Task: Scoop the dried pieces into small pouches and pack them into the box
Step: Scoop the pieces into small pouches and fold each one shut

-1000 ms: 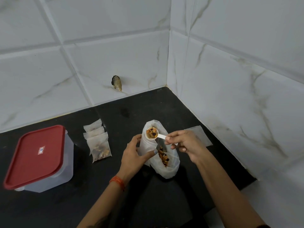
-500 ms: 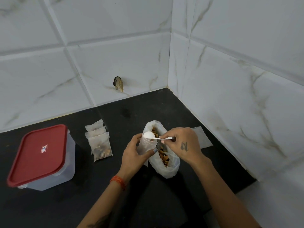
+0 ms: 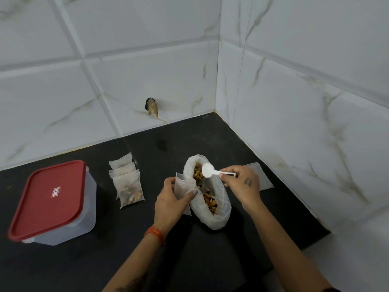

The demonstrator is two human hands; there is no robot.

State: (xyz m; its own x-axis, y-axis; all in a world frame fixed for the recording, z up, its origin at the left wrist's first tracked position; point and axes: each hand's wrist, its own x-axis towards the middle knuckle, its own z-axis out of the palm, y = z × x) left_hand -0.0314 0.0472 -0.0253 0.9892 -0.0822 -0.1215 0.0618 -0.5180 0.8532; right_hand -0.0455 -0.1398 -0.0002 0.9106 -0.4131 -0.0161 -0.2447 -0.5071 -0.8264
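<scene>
A big translucent bag (image 3: 219,216) of dried brown and orange pieces (image 3: 208,199) lies open on the black counter. My left hand (image 3: 170,203) grips a small white pouch (image 3: 185,186) upright beside the bag's left rim. My right hand (image 3: 242,186) pinches the handle of a white plastic spoon (image 3: 208,170), whose bowl is turned down over the bag's far end. Three filled pouches (image 3: 127,182) lie overlapping to the left. The clear box with a red lid (image 3: 50,199) stands shut at the far left.
A flat empty pouch (image 3: 261,175) lies behind my right hand near the right wall. White marble tiles enclose the counter's back and right sides; a small brown object (image 3: 151,106) sticks to the back wall. The counter edge runs at lower right.
The loaded spoon tipped over the small pouch and emptied; now it has swung right, bowl down, over the big bag. My left hand still holds the pouch.
</scene>
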